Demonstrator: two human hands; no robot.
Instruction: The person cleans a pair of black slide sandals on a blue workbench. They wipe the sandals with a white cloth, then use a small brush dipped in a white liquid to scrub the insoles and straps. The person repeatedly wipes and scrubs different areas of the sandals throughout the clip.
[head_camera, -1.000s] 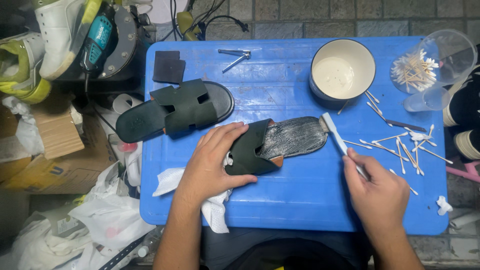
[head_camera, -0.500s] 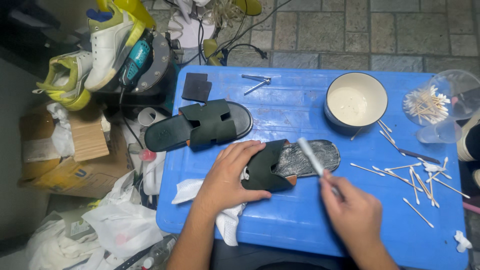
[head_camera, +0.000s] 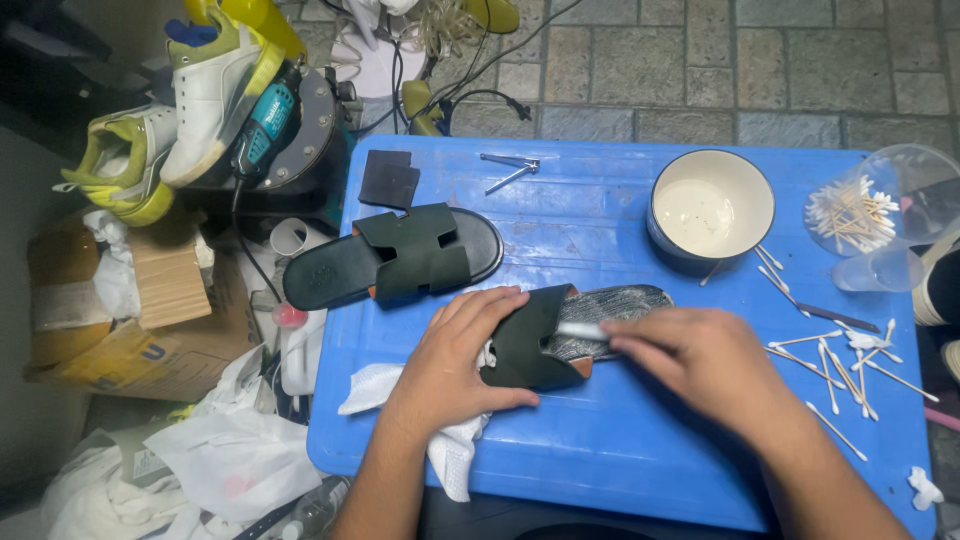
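Green sandals (head_camera: 560, 335), two; one bowl (head_camera: 711, 212); two hands (head_camera: 455, 365).

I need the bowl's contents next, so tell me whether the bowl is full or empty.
Not empty: the bowl stands upright on the blue table, holding a cream-white layer over its bottom. How deep it runs cannot be told.
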